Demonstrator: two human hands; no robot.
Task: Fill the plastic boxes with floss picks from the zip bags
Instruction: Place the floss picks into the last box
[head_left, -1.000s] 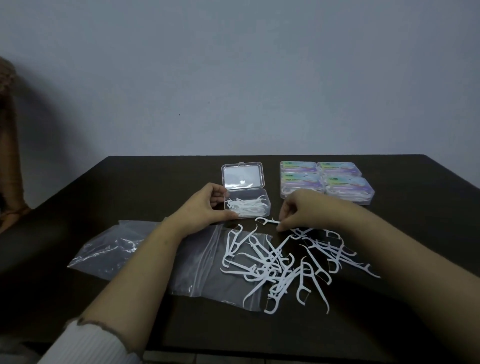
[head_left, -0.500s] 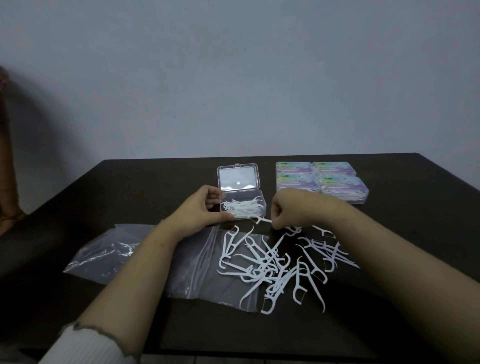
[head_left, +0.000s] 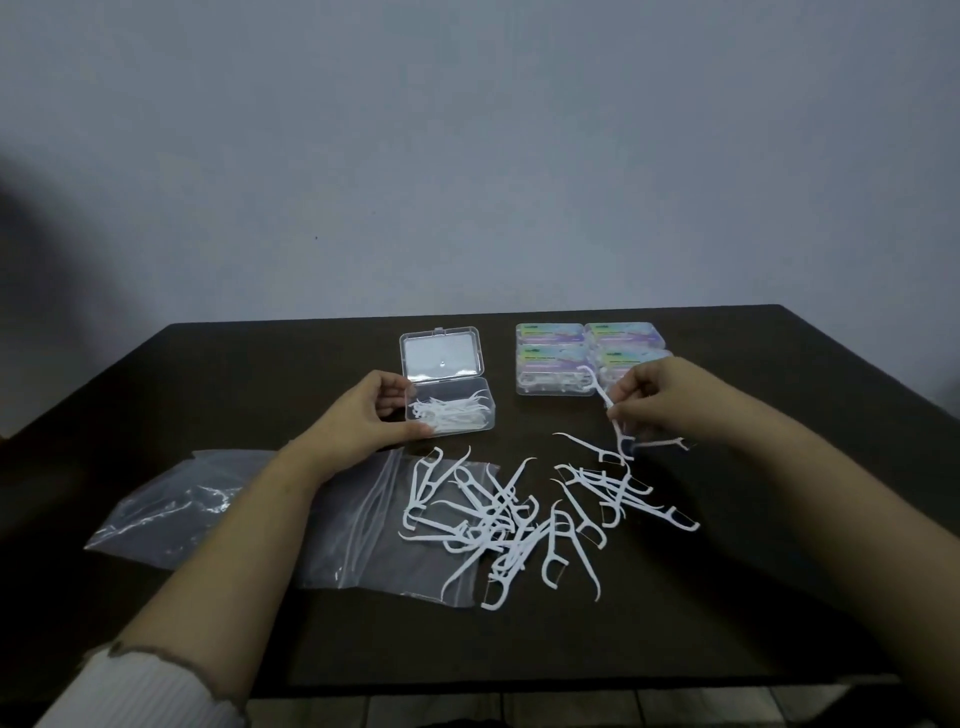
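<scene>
A clear plastic box (head_left: 485, 413) stands open on the dark table (head_left: 779, 467), its lid (head_left: 441, 352) tipped back, with several white floss picks inside. My left hand (head_left: 366, 413) grips the box's left end. My right hand (head_left: 657, 397) hovers right of the box and pinches a white floss pick (head_left: 605, 402) lifted off the table. A loose heap of floss picks (head_left: 519, 519) lies in front of both hands, partly on a flat clear zip bag (head_left: 374, 530).
Several closed boxes with coloured labels (head_left: 587, 358) sit in a block at the back right, just behind my right hand. A second crumpled zip bag (head_left: 171, 509) lies at the left. The table's front edge (head_left: 571, 686) is near me.
My right hand has moved to the right, away from the open box, and now holds a floss pick lifted from the right side of the heap. My left hand has stayed on the box.
</scene>
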